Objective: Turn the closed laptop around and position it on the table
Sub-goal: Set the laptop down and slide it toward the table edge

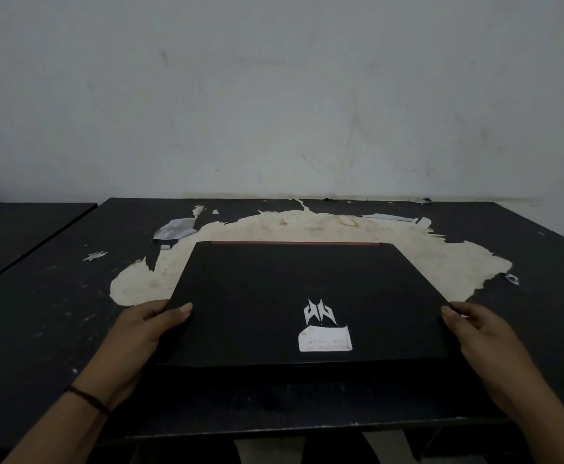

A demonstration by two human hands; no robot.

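Note:
A closed black laptop [274, 296] lies on the dark table [56, 313], square to me, with a red strip along its far edge. Its lid carries a silver logo and a white paper label near the front right. My left hand [146, 326] grips the laptop's left edge, thumb on top of the lid. My right hand [478, 329] grips the right edge the same way. The near edge of the laptop casts a shadow; I cannot tell whether it is raised off the table.
The table's dark surface has peeled away in a large pale patch [458, 259] behind and around the laptop, with loose grey flakes [175, 229] at the back left. A second dark table [12, 236] adjoins on the left. A white wall [274, 95] stands directly behind.

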